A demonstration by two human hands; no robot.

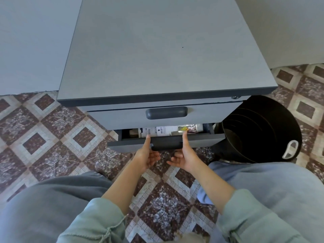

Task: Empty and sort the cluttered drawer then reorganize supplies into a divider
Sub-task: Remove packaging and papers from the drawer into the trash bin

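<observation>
Early stage. Lower drawer barely open; packets inside, nothing sorted. Left hand and right hand: thumbs on drawer front, fingers curled below handle; grip unconfirmed.

Papers lie in the part-open drawer under the upper drawer; a bin stands right of the cabinet.

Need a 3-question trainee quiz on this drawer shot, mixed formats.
1. True or false: the lower grey drawer is partly open.
2. The left hand and right hand grip: A) a white mug B) the lower drawer's dark bar handle C) a red box.
3. Fill in: the round black plastic bin stands on the person's ___ of the grey cabinet.
Key: 1 true; 2 B; 3 right.
</observation>
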